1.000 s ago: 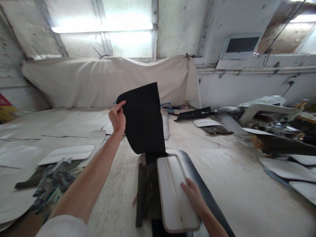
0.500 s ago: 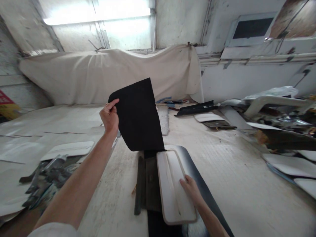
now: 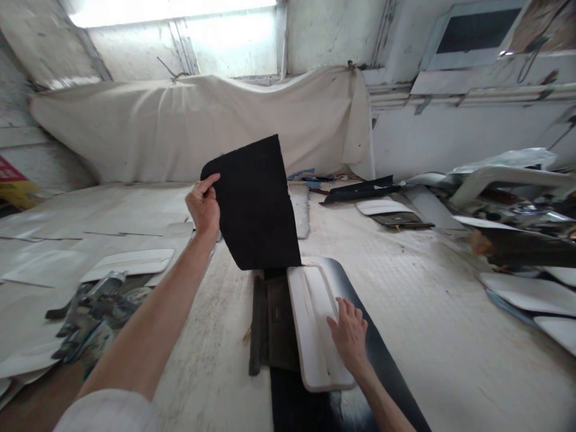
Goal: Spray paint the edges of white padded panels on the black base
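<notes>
My left hand (image 3: 204, 204) pinches the upper left corner of a black sheet (image 3: 256, 207) and holds it raised. The sheet's lower edge meets the top of a white padded panel (image 3: 315, 336); I cannot tell whether they are joined. Over the panel's right edge lies my right hand (image 3: 351, 333), its fingers spread and gripping nothing. Beneath the panel runs a long glossy black piece (image 3: 382, 360). A dark brown folded piece (image 3: 281, 324) shows along the panel's left side, with a narrow dark strip (image 3: 257, 327) beside it.
A metal tool with a silver body (image 3: 101, 300) lies at left by another white panel (image 3: 135, 261). Stacked white panels (image 3: 531, 291) and a pale machine arm (image 3: 508, 177) occupy the right. Behind the table hangs a beige cloth (image 3: 202, 126).
My right hand has loosened from the panel's right edge, and its fingers are now spread. My left hand still holds the black sheet up. The view has tilted slightly downward.
</notes>
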`<act>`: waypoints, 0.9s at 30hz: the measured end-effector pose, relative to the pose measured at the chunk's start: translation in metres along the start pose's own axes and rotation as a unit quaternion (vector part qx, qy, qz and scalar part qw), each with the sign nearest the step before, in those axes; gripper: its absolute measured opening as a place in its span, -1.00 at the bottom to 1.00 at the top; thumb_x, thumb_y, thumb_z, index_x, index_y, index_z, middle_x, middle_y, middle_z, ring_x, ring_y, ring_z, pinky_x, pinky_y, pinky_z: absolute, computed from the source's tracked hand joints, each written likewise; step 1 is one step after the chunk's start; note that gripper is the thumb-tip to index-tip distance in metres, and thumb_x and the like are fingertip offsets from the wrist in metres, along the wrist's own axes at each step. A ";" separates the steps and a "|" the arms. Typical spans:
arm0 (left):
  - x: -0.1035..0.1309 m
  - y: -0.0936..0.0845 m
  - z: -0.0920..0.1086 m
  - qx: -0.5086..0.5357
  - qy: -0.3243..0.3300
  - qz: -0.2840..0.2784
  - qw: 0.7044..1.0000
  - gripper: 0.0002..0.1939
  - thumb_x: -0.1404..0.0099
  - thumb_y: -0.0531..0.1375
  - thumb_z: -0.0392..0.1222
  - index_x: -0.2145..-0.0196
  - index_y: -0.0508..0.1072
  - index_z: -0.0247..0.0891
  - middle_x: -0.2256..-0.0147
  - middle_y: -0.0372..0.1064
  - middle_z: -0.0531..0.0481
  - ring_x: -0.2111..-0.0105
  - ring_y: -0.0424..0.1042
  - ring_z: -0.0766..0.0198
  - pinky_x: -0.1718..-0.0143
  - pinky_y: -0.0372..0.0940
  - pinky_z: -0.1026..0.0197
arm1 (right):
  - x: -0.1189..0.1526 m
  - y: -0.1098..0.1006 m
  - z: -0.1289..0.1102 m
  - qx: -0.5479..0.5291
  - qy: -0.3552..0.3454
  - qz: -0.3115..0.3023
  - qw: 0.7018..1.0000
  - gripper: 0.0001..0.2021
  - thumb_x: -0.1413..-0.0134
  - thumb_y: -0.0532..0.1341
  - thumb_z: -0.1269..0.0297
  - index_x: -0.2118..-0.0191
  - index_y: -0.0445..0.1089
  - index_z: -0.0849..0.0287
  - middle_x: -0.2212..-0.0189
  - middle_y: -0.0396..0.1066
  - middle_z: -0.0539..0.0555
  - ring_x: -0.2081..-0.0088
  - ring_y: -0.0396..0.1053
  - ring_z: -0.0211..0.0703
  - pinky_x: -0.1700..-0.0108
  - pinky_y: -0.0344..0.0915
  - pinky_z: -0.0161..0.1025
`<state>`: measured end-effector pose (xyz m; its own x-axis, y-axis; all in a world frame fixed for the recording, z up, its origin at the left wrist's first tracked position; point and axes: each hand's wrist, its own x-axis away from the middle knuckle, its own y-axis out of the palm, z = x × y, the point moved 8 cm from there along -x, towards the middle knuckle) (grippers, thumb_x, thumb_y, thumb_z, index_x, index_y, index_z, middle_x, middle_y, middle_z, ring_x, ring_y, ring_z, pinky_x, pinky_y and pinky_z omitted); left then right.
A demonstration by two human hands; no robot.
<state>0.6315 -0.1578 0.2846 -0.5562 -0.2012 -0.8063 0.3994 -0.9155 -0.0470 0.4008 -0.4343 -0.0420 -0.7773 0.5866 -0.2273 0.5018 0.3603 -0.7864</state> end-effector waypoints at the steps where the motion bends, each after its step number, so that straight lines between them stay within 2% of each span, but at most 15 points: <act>1: 0.000 -0.001 -0.001 -0.001 -0.002 0.000 1.000 -0.64 -0.11 0.02 -0.37 0.20 0.50 -0.19 0.37 0.41 0.10 0.35 0.35 0.35 0.22 0.27 0.26 | 0.003 -0.002 -0.014 0.038 -0.024 0.009 0.999 -0.59 -0.07 0.00 0.38 -0.07 0.20 0.29 -0.03 0.24 0.28 0.00 0.15 0.24 0.04 0.08 0.11; 3: -0.001 -0.002 -0.004 -0.001 -0.010 -0.004 1.000 -0.64 -0.11 0.03 -0.36 0.19 0.50 -0.19 0.36 0.42 0.10 0.35 0.36 0.35 0.22 0.27 0.26 | 0.011 0.003 -0.048 0.078 -0.080 0.006 0.994 -0.59 -0.15 -0.02 0.30 -0.10 0.16 0.32 -0.04 0.25 0.28 -0.01 0.15 0.21 0.03 0.10 0.07; 5: -0.002 -0.003 -0.006 0.007 -0.014 -0.007 1.000 -0.63 -0.10 0.02 -0.37 0.19 0.49 -0.18 0.32 0.43 0.09 0.32 0.37 0.34 0.19 0.27 0.26 | 0.022 0.018 -0.080 0.080 -0.129 -0.025 0.988 -0.48 -0.12 0.04 0.23 -0.17 0.07 0.38 -0.08 0.22 0.30 -0.03 0.14 0.21 0.01 0.12 0.06; 8: -0.004 -0.009 -0.010 0.027 -0.013 -0.005 1.000 -0.63 -0.09 0.02 -0.39 0.20 0.50 -0.18 0.27 0.45 0.08 0.26 0.38 0.33 0.13 0.25 0.25 | 0.034 0.045 -0.105 0.103 -0.151 -0.076 0.980 -0.33 0.07 0.12 0.44 -0.22 -0.02 0.36 -0.15 0.13 0.28 -0.03 0.14 0.25 0.10 0.20 0.05; 10: -0.005 -0.014 -0.013 0.041 -0.015 -0.002 0.999 -0.63 -0.10 0.02 -0.38 0.20 0.50 -0.19 0.25 0.46 0.07 0.24 0.38 0.33 0.10 0.24 0.24 | 0.034 0.052 -0.103 0.086 -0.139 -0.078 0.983 -0.36 0.15 0.06 0.56 -0.17 0.06 0.36 -0.11 0.18 0.28 -0.01 0.18 0.20 0.12 0.23 -0.01; 12: -0.007 -0.020 -0.018 0.059 -0.026 0.002 0.998 -0.64 -0.10 0.03 -0.35 0.19 0.50 -0.20 0.24 0.46 0.06 0.23 0.38 0.33 0.08 0.23 0.24 | 0.031 0.049 -0.092 0.044 -0.131 -0.064 0.988 -0.48 0.07 -0.02 0.57 -0.09 0.16 0.35 0.00 0.28 0.27 0.04 0.25 0.08 0.11 0.24 -0.10; 15: -0.008 -0.030 -0.028 0.113 -0.073 0.022 0.991 -0.66 -0.08 0.04 -0.33 0.21 0.51 -0.23 0.23 0.47 0.05 0.20 0.38 0.32 0.04 0.20 0.22 | 0.022 0.037 -0.062 0.016 -0.109 -0.057 0.992 -0.66 -0.11 -0.14 0.47 0.10 0.29 0.30 0.26 0.38 0.22 0.25 0.36 -0.07 0.20 0.26 -0.20; 18: 0.000 -0.041 -0.029 0.200 -0.142 0.034 0.969 -0.70 0.00 0.11 -0.33 0.30 0.53 -0.25 0.27 0.49 0.03 0.19 0.37 0.30 -0.01 0.16 0.19 | 0.018 0.027 -0.032 0.019 -0.073 -0.056 0.996 -0.66 -0.18 -0.20 0.32 0.29 0.30 0.24 0.36 0.39 0.22 0.30 0.37 -0.03 0.25 0.25 -0.17; 20: 0.019 -0.052 -0.020 0.259 -0.188 0.013 0.947 -0.75 0.07 0.17 -0.33 0.37 0.54 -0.24 0.32 0.50 0.04 0.19 0.37 0.29 -0.03 0.13 0.18 | 0.017 0.025 -0.019 0.011 -0.057 -0.060 0.996 -0.66 -0.19 -0.21 0.25 0.35 0.27 0.20 0.37 0.41 0.24 0.29 0.38 0.00 0.25 0.23 -0.17; 22: 0.053 -0.068 -0.005 0.298 -0.240 -0.029 0.924 -0.78 0.12 0.23 -0.31 0.42 0.55 -0.21 0.36 0.50 0.05 0.20 0.37 0.28 -0.02 0.14 0.18 | 0.017 0.027 -0.011 -0.003 -0.048 -0.070 0.996 -0.66 -0.20 -0.22 0.22 0.39 0.23 0.16 0.42 0.41 0.21 0.33 0.39 -0.03 0.28 0.22 -0.18; 25: 0.131 -0.102 0.013 0.293 -0.332 -0.102 0.891 -0.85 0.16 0.30 -0.26 0.51 0.55 -0.20 0.44 0.49 0.02 0.31 0.39 0.25 0.11 0.24 0.17 | 0.014 0.030 -0.007 -0.027 -0.045 -0.086 0.995 -0.66 -0.19 -0.22 0.18 0.43 0.19 0.12 0.48 0.40 0.15 0.38 0.38 -0.08 0.32 0.20 -0.21; 27: 0.187 -0.124 0.022 0.289 -0.359 -0.159 0.873 -0.91 0.15 0.30 -0.23 0.57 0.55 -0.23 0.42 0.49 -0.04 0.28 0.41 0.16 0.11 0.27 0.13 | 0.012 0.030 -0.005 -0.040 -0.044 -0.095 0.994 -0.67 -0.17 -0.21 0.18 0.47 0.18 0.10 0.51 0.39 0.12 0.41 0.37 -0.11 0.34 0.19 -0.23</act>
<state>0.4621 -0.0899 0.1524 -0.9687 0.1184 -0.2183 -0.1768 -0.9462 0.2711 0.4082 -0.4125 -0.0650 -0.8894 0.4382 -0.1303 0.3683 0.5178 -0.7722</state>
